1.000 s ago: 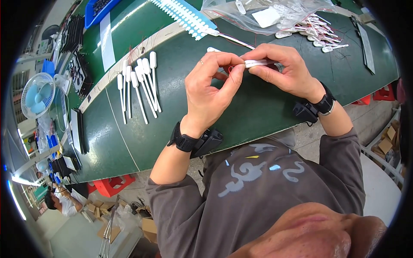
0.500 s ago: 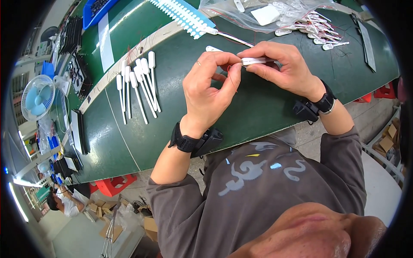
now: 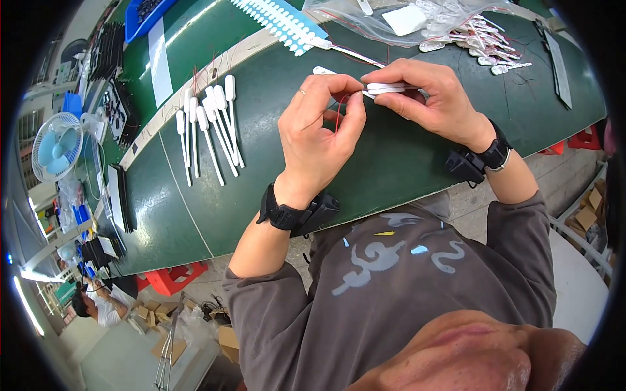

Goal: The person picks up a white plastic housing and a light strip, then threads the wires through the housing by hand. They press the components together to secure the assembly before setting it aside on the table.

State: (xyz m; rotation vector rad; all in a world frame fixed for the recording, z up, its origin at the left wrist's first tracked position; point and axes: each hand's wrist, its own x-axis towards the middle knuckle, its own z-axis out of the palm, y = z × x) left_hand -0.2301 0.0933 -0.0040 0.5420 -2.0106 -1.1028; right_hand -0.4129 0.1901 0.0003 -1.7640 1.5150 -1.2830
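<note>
In my right hand, thumb and fingers pinch a slim white plastic casing that looks like stacked halves. My left hand meets its left end, thumb and forefinger pinched together on a thin red wire. The wire hangs in a loop below the left fingers; its exact attachment is hidden. Just behind the left hand lies another white plastic piece. Beyond both hands rests a white long-stemmed piece with a red wire along it.
Several white paddle-headed sticks lie left on the green table. Behind are a blue sheet with white tabs, a clear bag and a pile of white parts. A dark strip lies right; a fan stands left.
My left fingertips have drawn slightly left, away from the casing, and the red wire's loop shows more below them. The right hand keeps its pinch almost in place.
</note>
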